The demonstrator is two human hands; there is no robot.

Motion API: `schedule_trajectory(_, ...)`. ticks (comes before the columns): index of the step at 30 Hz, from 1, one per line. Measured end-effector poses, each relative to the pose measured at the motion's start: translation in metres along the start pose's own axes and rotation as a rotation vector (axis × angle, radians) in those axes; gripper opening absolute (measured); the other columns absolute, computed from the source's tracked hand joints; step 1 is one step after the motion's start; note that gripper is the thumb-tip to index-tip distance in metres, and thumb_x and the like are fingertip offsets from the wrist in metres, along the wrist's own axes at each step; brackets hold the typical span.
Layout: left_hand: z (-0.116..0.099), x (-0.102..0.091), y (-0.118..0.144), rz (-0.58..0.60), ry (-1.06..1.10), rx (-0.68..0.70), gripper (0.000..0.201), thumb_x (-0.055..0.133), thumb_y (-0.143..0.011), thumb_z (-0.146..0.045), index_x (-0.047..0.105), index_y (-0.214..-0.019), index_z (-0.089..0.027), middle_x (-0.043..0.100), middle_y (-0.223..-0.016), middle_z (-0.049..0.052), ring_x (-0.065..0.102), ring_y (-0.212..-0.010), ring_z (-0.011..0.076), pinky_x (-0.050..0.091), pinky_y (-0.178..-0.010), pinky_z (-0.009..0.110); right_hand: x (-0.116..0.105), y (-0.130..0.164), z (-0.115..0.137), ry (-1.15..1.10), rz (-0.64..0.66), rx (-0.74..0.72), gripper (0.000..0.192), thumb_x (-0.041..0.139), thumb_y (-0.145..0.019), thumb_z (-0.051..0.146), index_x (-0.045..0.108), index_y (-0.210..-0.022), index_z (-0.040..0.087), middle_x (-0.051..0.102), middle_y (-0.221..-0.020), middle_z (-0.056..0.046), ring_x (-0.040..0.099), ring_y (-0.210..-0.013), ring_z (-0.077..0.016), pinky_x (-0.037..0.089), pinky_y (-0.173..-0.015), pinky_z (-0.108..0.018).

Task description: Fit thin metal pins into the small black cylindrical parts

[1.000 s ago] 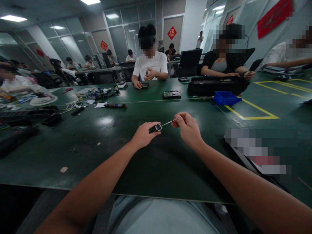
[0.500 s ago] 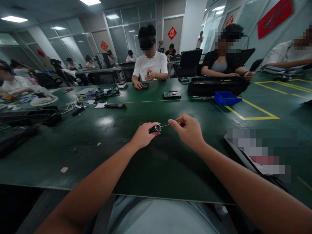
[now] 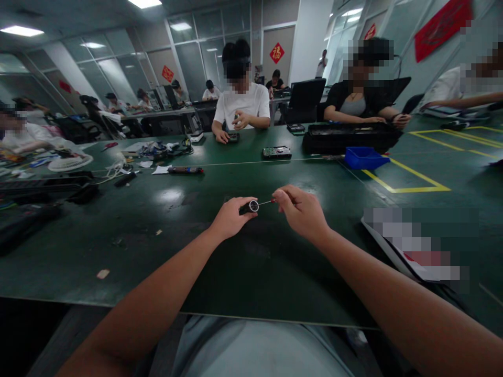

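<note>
My left hand (image 3: 230, 219) grips a small black cylinder (image 3: 249, 207) with a silver round end, held just above the dark green table (image 3: 243, 272). My right hand (image 3: 302, 212) pinches a thin metal rod (image 3: 266, 202) with a red end, a slim tool whose tip meets the silver end of the cylinder. Both hands hover close together over the middle of the table.
A blue bin (image 3: 364, 157) and a black tray (image 3: 349, 137) stand at the far right beside yellow floor-tape lines. A hard drive (image 3: 277, 152) lies mid-table. A screwdriver (image 3: 185, 169), cables and a small fan (image 3: 69, 162) clutter the left. Several people sit across the table.
My right hand has moved slightly left toward the cylinder, so less of the thin rod shows between my hands. My left hand has stayed in place.
</note>
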State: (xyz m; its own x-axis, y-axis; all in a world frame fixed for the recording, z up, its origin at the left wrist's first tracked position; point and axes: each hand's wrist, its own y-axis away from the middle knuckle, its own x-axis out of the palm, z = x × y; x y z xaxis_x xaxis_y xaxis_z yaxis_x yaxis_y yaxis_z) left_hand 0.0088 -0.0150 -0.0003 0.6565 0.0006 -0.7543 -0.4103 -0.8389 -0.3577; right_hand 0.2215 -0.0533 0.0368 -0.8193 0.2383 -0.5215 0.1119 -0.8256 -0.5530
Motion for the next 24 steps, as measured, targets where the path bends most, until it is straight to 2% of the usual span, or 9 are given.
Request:
schedule_trajectory(3,0.000,0.000,0.000,0.004,0.001,-0.002,0.041,0.073,-0.084,-0.027,0.065,-0.124,-0.024,0.070,-0.114,0.004,0.062,-0.105,0.0234,0.046,-0.094,0.039,0.001,-0.001,0.000,0.056,-0.020,0.055,0.032,0.048,-0.096,0.045,0.067,-0.081,0.023,0.057,-0.057,0.001,0.051,-0.052,-0.0149,0.035,-0.054,-0.030)
schedule_trajectory(8,0.000,0.000,0.000,0.003,0.015,-0.002,0.041,0.072,-0.085,-0.026,0.065,-0.125,-0.024,0.069,-0.115,0.005,0.062,-0.106,0.0233,0.046,-0.095,0.039,0.003,0.001,0.000,0.023,-0.003,0.040,0.025,0.049,-0.095,0.037,0.064,-0.109,0.024,0.067,-0.073,-0.002,0.055,-0.056,-0.0162,0.038,-0.058,-0.031)
schedule_trajectory(10,-0.001,0.000,0.000,0.002,0.010,-0.016,0.041,0.072,-0.084,-0.026,0.065,-0.125,-0.024,0.069,-0.116,0.005,0.062,-0.107,0.0237,0.046,-0.095,0.040,0.003,0.002,0.000,0.024,0.016,0.020,0.025,0.049,-0.094,0.034,0.063,-0.112,0.024,0.067,-0.073,-0.002,0.056,-0.059,-0.0172,0.039,-0.060,-0.032)
schedule_trajectory(15,0.000,-0.001,0.000,0.011,0.010,-0.018,0.042,0.072,-0.084,-0.025,0.065,-0.125,-0.024,0.069,-0.117,0.005,0.061,-0.108,0.0241,0.045,-0.097,0.041,0.002,0.003,0.001,0.035,0.023,0.026,0.029,0.042,-0.098,0.040,0.066,-0.096,0.024,0.064,-0.071,-0.001,0.057,-0.061,-0.0172,0.039,-0.060,-0.032)
schedule_trajectory(17,0.000,-0.001,0.000,0.010,0.015,-0.014,0.041,0.071,-0.085,-0.026,0.064,-0.125,-0.024,0.069,-0.117,0.005,0.061,-0.108,0.0239,0.045,-0.097,0.041,0.003,0.003,0.000,0.010,-0.006,0.043,0.027,0.042,-0.098,0.039,0.065,-0.100,0.024,0.065,-0.073,-0.002,0.059,-0.063,-0.0175,0.041,-0.062,-0.032)
schedule_trajectory(20,0.001,-0.001,0.000,-0.005,0.030,-0.019,0.041,0.071,-0.085,-0.027,0.064,-0.126,-0.024,0.069,-0.119,0.006,0.061,-0.110,0.0237,0.044,-0.100,0.041,0.008,0.001,-0.003,-0.142,-0.074,0.111,0.019,0.050,-0.094,0.034,0.060,-0.105,0.023,0.067,-0.078,-0.002,0.062,-0.070,-0.0184,0.046,-0.067,-0.033)
schedule_trajectory(24,0.000,-0.001,-0.001,-0.019,0.038,-0.016,0.042,0.072,-0.084,-0.025,0.065,-0.126,-0.024,0.069,-0.119,0.006,0.061,-0.111,0.0235,0.044,-0.101,0.041,0.016,-0.002,-0.010,-0.418,-0.121,0.224,0.020,0.056,-0.091,0.040,0.062,-0.089,0.021,0.067,-0.078,-0.003,0.063,-0.072,-0.0175,0.051,-0.071,-0.035)
